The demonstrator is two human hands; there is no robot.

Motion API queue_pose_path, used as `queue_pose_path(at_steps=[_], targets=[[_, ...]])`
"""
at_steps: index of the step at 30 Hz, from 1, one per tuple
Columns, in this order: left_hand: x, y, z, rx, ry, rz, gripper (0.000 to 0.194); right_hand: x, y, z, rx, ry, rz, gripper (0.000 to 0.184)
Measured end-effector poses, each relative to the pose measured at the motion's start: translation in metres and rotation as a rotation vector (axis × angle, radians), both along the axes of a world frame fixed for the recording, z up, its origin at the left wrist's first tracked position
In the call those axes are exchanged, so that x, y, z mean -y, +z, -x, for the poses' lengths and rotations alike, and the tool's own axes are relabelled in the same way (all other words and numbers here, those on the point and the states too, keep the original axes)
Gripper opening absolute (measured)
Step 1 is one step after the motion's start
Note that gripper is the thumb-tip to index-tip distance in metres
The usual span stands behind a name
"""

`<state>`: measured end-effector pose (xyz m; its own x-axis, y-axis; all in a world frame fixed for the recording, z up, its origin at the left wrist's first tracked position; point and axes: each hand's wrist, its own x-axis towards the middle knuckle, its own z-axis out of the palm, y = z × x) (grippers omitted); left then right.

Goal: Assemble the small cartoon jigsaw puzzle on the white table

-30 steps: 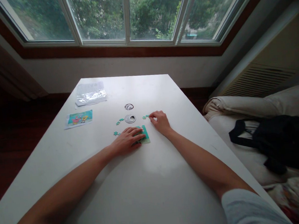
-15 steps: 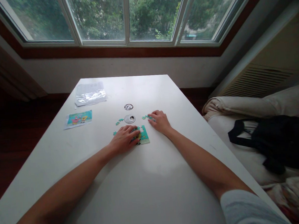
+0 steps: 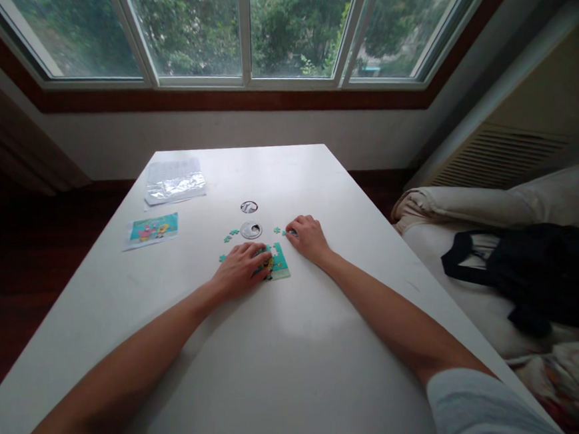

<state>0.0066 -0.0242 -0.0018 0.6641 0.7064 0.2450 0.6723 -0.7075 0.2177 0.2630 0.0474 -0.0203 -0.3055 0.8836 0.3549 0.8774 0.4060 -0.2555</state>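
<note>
A partly joined jigsaw puzzle (image 3: 281, 263), teal with a pale green lower strip, lies flat on the white table. My left hand (image 3: 239, 268) rests over its left part with the fingers spread, hiding much of the picture. Just beyond the puzzle's right corner, my right hand (image 3: 307, 237) has its fingers curled down on a small green puzzle piece (image 3: 285, 233). Close by lies a loose puzzle piece (image 3: 277, 230). More loose pieces (image 3: 228, 238) are left of a round grey disc (image 3: 251, 230), and another piece (image 3: 222, 258) shows by my left knuckles.
A second round disc (image 3: 249, 207) lies farther back. On the table's left are a cartoon picture sheet (image 3: 153, 230) and a clear plastic bag (image 3: 175, 181) with papers. Right of the table (image 3: 301, 363), a black garment (image 3: 549, 277) lies on a pale sofa (image 3: 468, 199). A window stands behind.
My left hand has slid left, uncovering more of the puzzle. The fingers of my right hand have drawn slightly toward me, and the pieces beside them have moved apart.
</note>
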Motion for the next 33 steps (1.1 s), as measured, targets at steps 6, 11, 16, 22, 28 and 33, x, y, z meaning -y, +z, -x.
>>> queue_pose_path(at_steps=[6,11,16,22,28,33], targets=[[-0.004,0.0,0.003,0.034,0.081,-0.04,0.033,0.0,-0.002,0.0,-0.019,0.013,-0.015,0.008],[-0.013,0.0,0.013,0.087,0.236,-0.046,0.026,0.001,-0.003,0.001,-0.063,0.064,-0.029,0.002],[-0.015,-0.002,0.014,0.088,0.231,-0.047,0.024,0.004,-0.003,0.003,-0.159,0.154,-0.036,0.006],[-0.014,-0.003,0.011,0.088,0.138,-0.016,0.025,0.007,0.0,0.005,-0.193,0.232,-0.038,0.02],[-0.013,-0.002,0.011,0.077,0.099,-0.004,0.027,0.01,0.001,0.007,-0.264,0.246,-0.024,0.014],[-0.01,-0.001,0.01,0.063,0.09,-0.004,0.03,0.01,0.0,0.009,-0.293,0.227,0.024,0.011]])
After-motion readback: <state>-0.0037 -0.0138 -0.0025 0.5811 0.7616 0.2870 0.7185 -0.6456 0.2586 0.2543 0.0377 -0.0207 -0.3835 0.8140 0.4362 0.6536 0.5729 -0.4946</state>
